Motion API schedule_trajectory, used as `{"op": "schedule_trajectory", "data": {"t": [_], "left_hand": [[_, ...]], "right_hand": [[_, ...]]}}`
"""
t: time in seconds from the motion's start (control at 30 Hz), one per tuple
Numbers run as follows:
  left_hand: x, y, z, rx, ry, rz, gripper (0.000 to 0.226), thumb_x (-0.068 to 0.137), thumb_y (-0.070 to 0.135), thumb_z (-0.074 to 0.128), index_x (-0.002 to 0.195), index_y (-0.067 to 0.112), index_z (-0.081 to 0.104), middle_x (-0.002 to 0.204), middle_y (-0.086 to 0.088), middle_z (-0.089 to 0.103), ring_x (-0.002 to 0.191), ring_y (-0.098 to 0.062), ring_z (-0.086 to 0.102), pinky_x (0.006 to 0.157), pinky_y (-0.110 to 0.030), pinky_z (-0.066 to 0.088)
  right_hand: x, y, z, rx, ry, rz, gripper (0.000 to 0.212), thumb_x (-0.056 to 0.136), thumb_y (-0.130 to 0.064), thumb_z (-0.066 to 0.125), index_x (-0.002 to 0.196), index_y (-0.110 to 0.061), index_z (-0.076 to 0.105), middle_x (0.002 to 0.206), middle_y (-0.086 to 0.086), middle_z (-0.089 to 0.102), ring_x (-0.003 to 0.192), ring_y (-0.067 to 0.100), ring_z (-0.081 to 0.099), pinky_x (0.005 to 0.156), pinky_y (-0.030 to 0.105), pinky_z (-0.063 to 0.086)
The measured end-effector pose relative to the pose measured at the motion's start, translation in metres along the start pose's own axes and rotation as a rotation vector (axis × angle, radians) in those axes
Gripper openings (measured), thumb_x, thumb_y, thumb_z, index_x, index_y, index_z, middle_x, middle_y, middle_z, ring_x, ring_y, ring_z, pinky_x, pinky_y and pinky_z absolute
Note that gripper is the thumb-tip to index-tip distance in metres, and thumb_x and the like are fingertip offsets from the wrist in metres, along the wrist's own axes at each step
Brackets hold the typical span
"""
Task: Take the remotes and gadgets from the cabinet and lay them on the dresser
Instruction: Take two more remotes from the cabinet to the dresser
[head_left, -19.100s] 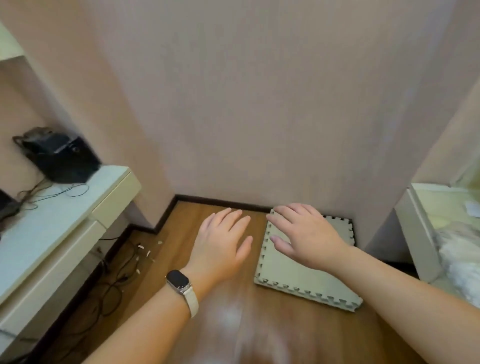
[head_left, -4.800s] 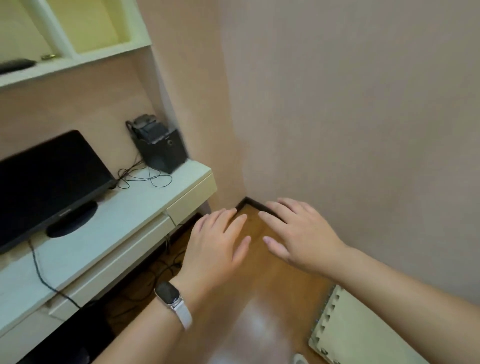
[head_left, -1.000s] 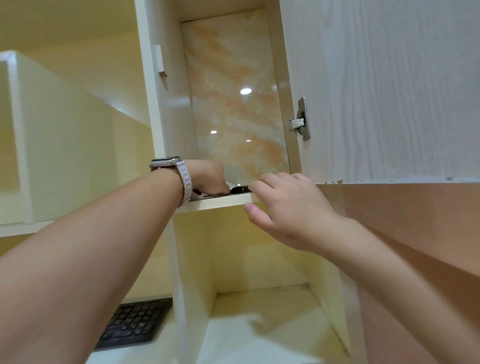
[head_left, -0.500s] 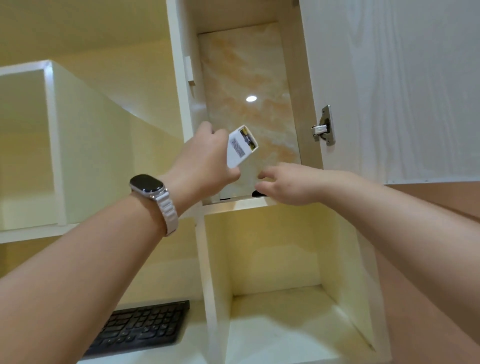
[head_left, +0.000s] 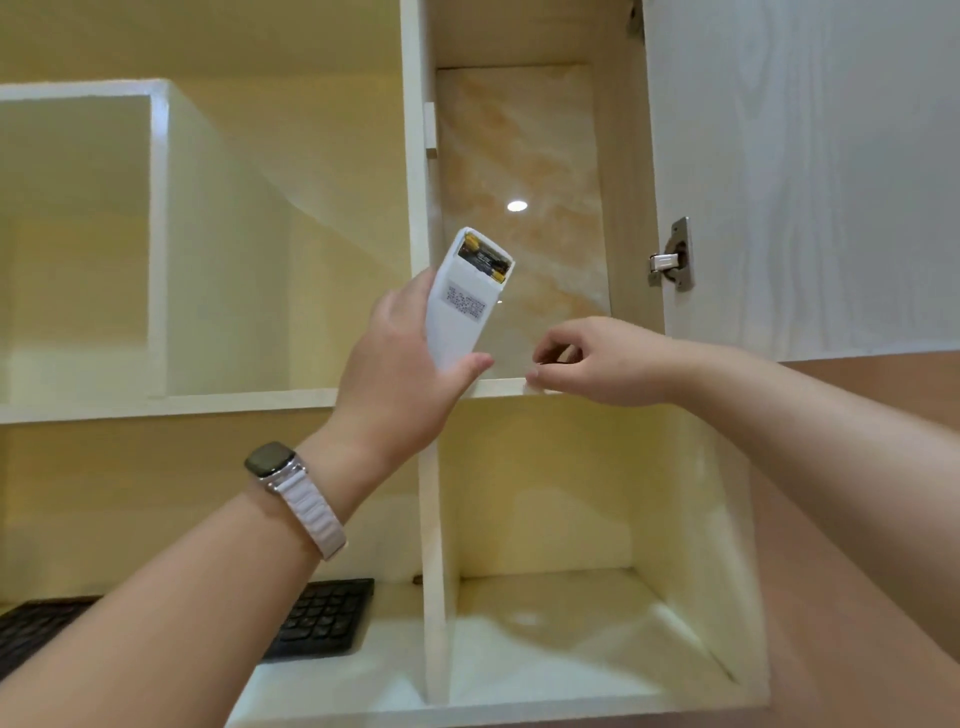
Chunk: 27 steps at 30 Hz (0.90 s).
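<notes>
Overhead, a white remote (head_left: 462, 317) is held upright just in front of the open cabinet (head_left: 415, 156). It is gripped by the left hand (head_left: 400, 374), with thumb and fingers wrapped round its lower half. Its back is turned to the camera, and batteries are seen in the uncovered top end. The right hand (head_left: 608, 364) is placed at the shelf (head_left: 501, 387) edge, fingers curled about a small dark item (head_left: 558, 358). Whether that item is actually gripped cannot be told. A keyboard (head_left: 322, 618) is noted below.

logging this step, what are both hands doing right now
Left hand: holding the white remote.
Right hand: curled at the shelf edge, grip cannot be told.
</notes>
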<state>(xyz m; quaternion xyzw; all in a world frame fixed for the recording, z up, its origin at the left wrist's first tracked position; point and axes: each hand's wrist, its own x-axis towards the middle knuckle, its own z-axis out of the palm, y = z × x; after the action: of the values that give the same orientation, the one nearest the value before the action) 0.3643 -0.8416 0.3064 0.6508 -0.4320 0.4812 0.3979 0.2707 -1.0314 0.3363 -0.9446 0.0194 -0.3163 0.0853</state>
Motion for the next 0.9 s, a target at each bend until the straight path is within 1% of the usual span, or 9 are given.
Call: {"op": "schedule_trajectory", "data": {"t": [0.07, 0.2, 0.33, 0.43, 0.5, 0.6, 0.7, 0.83, 0.9], "left_hand": [[-0.010, 0.001, 0.004, -0.085, 0.008, -0.043, 0.073, 0.075, 0.033, 0.080, 0.138, 0.018, 0.044, 0.109, 0.006, 0.047, 0.097, -0.007, 0.040, 0.076, -0.013, 0.027], [-0.029, 0.001, 0.013, -0.189, 0.033, -0.138, 0.066, 0.077, 0.033, 0.078, 0.133, 0.018, 0.046, 0.112, 0.008, 0.051, 0.100, -0.009, 0.046, 0.078, -0.016, 0.032], [-0.049, 0.003, 0.017, -0.388, 0.087, -0.255, 0.064, 0.080, 0.026, 0.078, 0.131, 0.023, 0.041, 0.102, 0.026, 0.052, 0.091, 0.005, 0.057, 0.071, -0.007, 0.044], [-0.063, 0.003, 0.021, -0.471, 0.088, -0.294, 0.055, 0.083, 0.022, 0.075, 0.123, 0.032, 0.038, 0.103, 0.020, 0.059, 0.093, -0.001, 0.063, 0.075, -0.023, 0.053], [-0.073, 0.005, 0.025, -0.496, 0.082, -0.311, 0.052, 0.084, 0.025, 0.074, 0.120, 0.037, 0.038, 0.102, 0.016, 0.063, 0.091, -0.005, 0.065, 0.078, -0.036, 0.056], [-0.089, 0.012, 0.031, -0.528, 0.063, -0.342, 0.049, 0.077, 0.037, 0.072, 0.113, 0.048, 0.040, 0.108, 0.016, 0.064, 0.097, -0.007, 0.065, 0.083, -0.042, 0.056], [-0.105, 0.019, 0.036, -0.557, 0.028, -0.372, 0.052, 0.080, 0.033, 0.074, 0.118, 0.042, 0.040, 0.110, 0.016, 0.063, 0.099, -0.006, 0.064, 0.083, -0.039, 0.056], [-0.130, 0.028, 0.040, -0.602, -0.011, -0.409, 0.049, 0.085, 0.023, 0.073, 0.114, 0.045, 0.040, 0.106, 0.021, 0.063, 0.095, 0.004, 0.063, 0.075, -0.020, 0.052], [-0.143, 0.030, 0.042, -0.616, -0.019, -0.439, 0.047, 0.084, 0.023, 0.072, 0.111, 0.046, 0.041, 0.106, 0.022, 0.064, 0.095, 0.005, 0.064, 0.074, -0.018, 0.052]], "right_hand": [[-0.011, -0.001, 0.000, -0.031, 0.104, -0.049, 0.022, 0.086, -0.041, 0.067, 0.101, -0.026, 0.068, 0.087, -0.016, 0.064, 0.085, 0.008, 0.063, 0.075, 0.028, 0.053], [-0.024, 0.003, 0.007, -0.162, 0.315, -0.168, 0.014, 0.086, -0.025, 0.066, 0.099, -0.021, 0.071, 0.093, -0.003, 0.062, 0.091, 0.020, 0.060, 0.081, 0.038, 0.051], [-0.042, 0.011, 0.018, -0.198, 0.570, -0.247, 0.011, 0.086, -0.016, 0.067, 0.095, -0.010, 0.067, 0.090, 0.005, 0.061, 0.079, 0.027, 0.059, 0.069, 0.043, 0.052], [-0.060, 0.016, 0.026, -0.189, 0.702, -0.230, 0.009, 0.084, -0.009, 0.068, 0.090, -0.006, 0.062, 0.086, 0.006, 0.059, 0.072, 0.027, 0.056, 0.061, 0.043, 0.051], [-0.069, 0.020, 0.032, -0.165, 0.741, -0.151, 0.012, 0.083, -0.008, 0.066, 0.094, -0.007, 0.062, 0.089, 0.006, 0.059, 0.075, 0.026, 0.056, 0.064, 0.041, 0.050], [-0.079, 0.026, 0.042, -0.111, 0.776, -0.012, 0.026, 0.083, -0.006, 0.064, 0.109, -0.007, 0.064, 0.097, 0.010, 0.062, 0.085, 0.026, 0.057, 0.070, 0.033, 0.041], [-0.088, 0.031, 0.053, -0.019, 0.734, 0.089, 0.029, 0.084, -0.008, 0.061, 0.113, -0.009, 0.065, 0.100, 0.008, 0.059, 0.082, 0.019, 0.050, 0.065, 0.022, 0.028], [-0.112, 0.031, 0.071, 0.181, 0.688, 0.167, 0.016, 0.087, -0.012, 0.056, 0.101, -0.019, 0.060, 0.095, -0.002, 0.053, 0.077, 0.006, 0.047, 0.064, 0.009, 0.035], [-0.126, 0.029, 0.082, 0.312, 0.681, 0.214, 0.014, 0.087, -0.012, 0.055, 0.095, -0.022, 0.055, 0.094, -0.002, 0.054, 0.080, 0.005, 0.050, 0.063, 0.010, 0.036]]}}
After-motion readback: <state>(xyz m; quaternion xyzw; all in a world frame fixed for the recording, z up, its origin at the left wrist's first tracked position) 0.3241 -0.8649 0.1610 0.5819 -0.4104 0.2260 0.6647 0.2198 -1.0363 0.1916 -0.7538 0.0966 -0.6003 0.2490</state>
